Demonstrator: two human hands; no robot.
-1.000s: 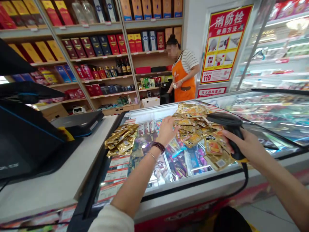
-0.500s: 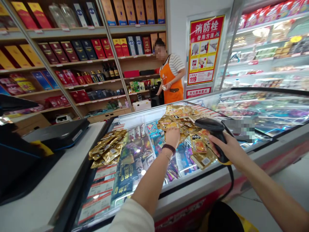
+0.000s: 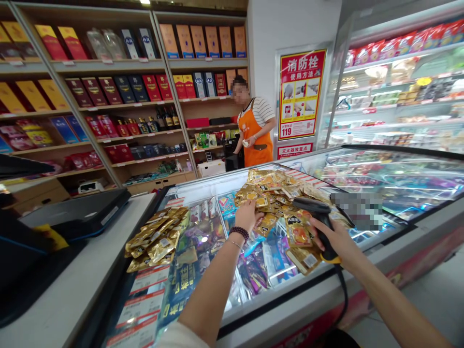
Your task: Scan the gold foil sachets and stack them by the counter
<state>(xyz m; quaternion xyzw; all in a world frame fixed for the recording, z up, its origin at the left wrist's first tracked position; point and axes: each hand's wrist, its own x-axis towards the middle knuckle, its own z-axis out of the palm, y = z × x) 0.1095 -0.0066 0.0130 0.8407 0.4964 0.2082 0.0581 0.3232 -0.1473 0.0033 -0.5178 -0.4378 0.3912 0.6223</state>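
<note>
My left hand (image 3: 247, 214), with a bead bracelet on the wrist, reaches onto a big pile of gold snack packets (image 3: 279, 193) lying on the glass lid of a chest freezer (image 3: 253, 299). Its fingers close on one gold packet at the pile's near left edge. My right hand (image 3: 331, 237) grips a black barcode scanner (image 3: 316, 217) by its handle; the scanner's head points left over the pile and its cable hangs down in front of the freezer. A smaller heap of gold packets (image 3: 157, 237) lies apart on the lid's left side.
A white counter (image 3: 72, 290) with a black till device (image 3: 78, 215) stands to the left. A person in an orange apron (image 3: 255, 130) works behind the freezer by shelves of boxed bottles. An open chiller (image 3: 398, 87) is at the right.
The view has tilted up and pulled back. My left hand stayed at the pile's near edge and closed on a packet. My right hand with the scanner drew nearer to the pile.
</note>
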